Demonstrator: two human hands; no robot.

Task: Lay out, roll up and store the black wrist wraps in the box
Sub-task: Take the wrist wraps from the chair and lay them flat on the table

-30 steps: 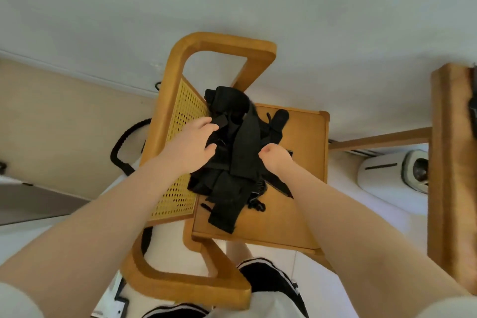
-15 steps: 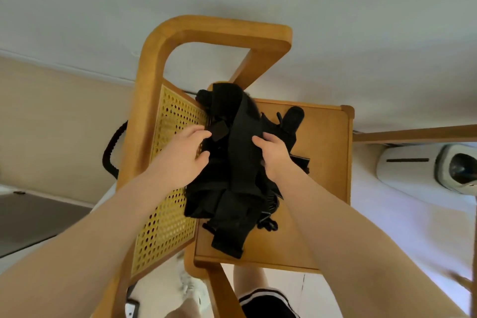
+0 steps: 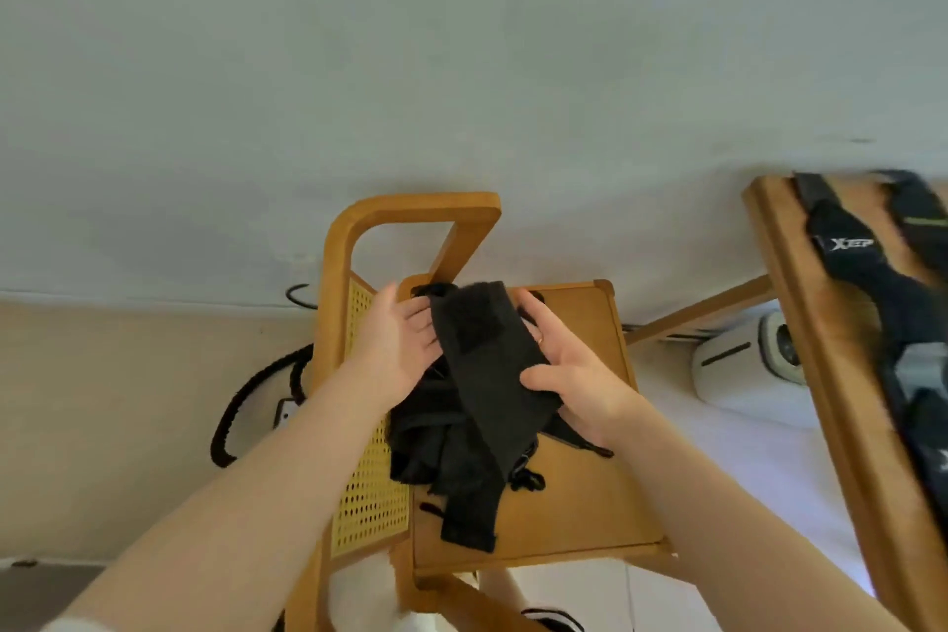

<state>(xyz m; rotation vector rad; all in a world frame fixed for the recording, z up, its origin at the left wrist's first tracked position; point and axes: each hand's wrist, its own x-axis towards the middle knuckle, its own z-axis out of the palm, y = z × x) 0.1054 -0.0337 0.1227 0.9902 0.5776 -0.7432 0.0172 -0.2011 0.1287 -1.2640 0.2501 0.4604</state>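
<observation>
Both hands are on one black wrist wrap (image 3: 487, 375) lifted above the tangled pile of black wraps (image 3: 436, 447) on the wooden chair seat (image 3: 579, 493): the left hand (image 3: 395, 349) grasps its upper edge with curled fingers, and the right hand (image 3: 569, 375) pinches the band at mid-length under the thumb. The strap hangs limp and drapes, so it is judged light, soft and non-fragile, though loops (image 3: 528, 480) in the heap may snag; holding at the end and mid-band suits flattening. No storage box is visible
</observation>
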